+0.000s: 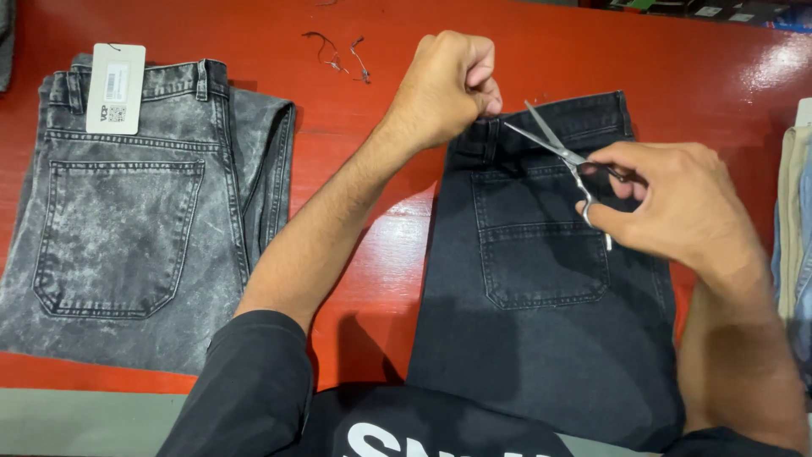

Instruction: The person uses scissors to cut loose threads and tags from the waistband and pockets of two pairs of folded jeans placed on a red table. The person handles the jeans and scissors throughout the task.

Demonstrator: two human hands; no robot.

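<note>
Here, my left hand [447,85] grips the waistband of the black jeans [541,279] on the bench [694,68]. My right hand [677,207] holds open scissors [558,152], blades pointing toward that left grip, just beside it.

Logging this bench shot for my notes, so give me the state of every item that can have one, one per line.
Scissors: blades open, held in right hand, tips at the waistband.
Black jeans: folded flat, back pocket up, waistband pinched by left hand.
Grey washed jeans: folded flat, untouched.
White tag: lying on the grey waistband.
Thread scraps: loose on the red table.
</note>
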